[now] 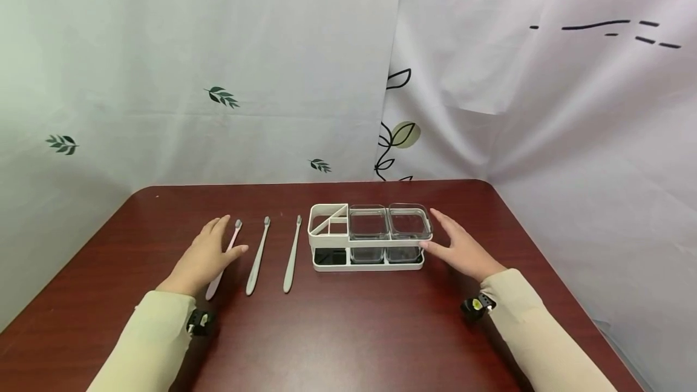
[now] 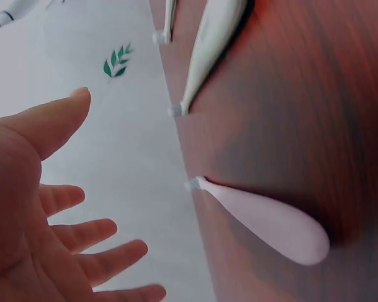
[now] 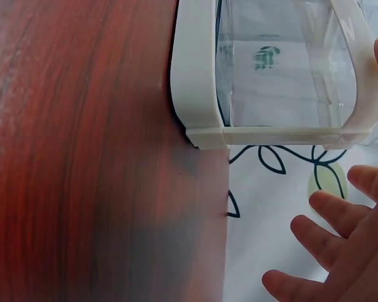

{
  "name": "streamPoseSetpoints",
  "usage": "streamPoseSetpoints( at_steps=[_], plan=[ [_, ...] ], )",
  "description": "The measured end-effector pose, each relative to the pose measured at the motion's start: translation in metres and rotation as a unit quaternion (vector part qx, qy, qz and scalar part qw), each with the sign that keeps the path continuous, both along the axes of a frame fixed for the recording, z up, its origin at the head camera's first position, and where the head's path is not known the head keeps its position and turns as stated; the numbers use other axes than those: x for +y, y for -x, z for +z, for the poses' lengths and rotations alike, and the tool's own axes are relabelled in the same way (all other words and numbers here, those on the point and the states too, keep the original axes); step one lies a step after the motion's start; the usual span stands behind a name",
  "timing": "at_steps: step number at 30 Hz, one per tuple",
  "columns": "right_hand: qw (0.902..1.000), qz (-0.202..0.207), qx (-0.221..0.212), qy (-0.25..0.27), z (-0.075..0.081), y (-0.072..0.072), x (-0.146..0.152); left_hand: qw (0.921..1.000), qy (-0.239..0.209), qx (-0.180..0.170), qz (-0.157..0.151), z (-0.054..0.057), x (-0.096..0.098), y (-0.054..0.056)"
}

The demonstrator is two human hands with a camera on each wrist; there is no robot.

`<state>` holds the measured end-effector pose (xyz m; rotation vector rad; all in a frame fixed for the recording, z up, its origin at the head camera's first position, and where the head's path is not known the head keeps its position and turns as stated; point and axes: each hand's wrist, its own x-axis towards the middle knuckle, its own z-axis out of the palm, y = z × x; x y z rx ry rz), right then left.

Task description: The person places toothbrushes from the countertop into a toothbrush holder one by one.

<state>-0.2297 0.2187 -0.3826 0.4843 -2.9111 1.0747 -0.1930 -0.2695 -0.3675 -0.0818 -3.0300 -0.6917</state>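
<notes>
My left hand [image 1: 202,259] hovers above a pinkish toothbrush [image 1: 216,283], fingers spread and holding nothing; in the left wrist view that toothbrush's thick handle [image 2: 277,226] lies apart from the fingers. Right of it on the table lie a middle toothbrush [image 1: 257,265] and a greenish-white toothbrush [image 1: 292,259]. A white two-tier toothbrush holder [image 1: 329,241] stands further right, with two clear cups [image 1: 369,222] in its top. My right hand [image 1: 460,253] is at the holder's right end, thumb by the rim and fingers extended. The right wrist view shows the fingers [image 3: 318,242] spread beside the white frame.
The dark red wooden table [image 1: 348,331] has rounded far corners. Behind it hangs a pale curtain [image 1: 283,77] printed with leaves. Black wrist cameras [image 1: 200,322] sit on both wrists over light sleeves.
</notes>
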Motion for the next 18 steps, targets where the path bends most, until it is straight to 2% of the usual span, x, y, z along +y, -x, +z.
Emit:
streamPoseSetpoints(
  at_steps=[7, 11, 18],
  plan=[
    [1.0, 0.003, -0.001, 0.003, -0.002, 0.002, -0.002, 0.9985, -0.049, -0.023, 0.009, -0.006, -0.014, 0.008],
    [1.0, 0.006, 0.0, 0.006, -0.001, 0.002, -0.002, 0.9974, -0.067, -0.023, 0.01, -0.008, -0.019, 0.012],
    [0.9997, 0.01, -0.003, 0.022, 0.0, 0.001, -0.003, 0.9933, -0.106, -0.039, 0.022, -0.008, -0.024, 0.02]
  ],
)
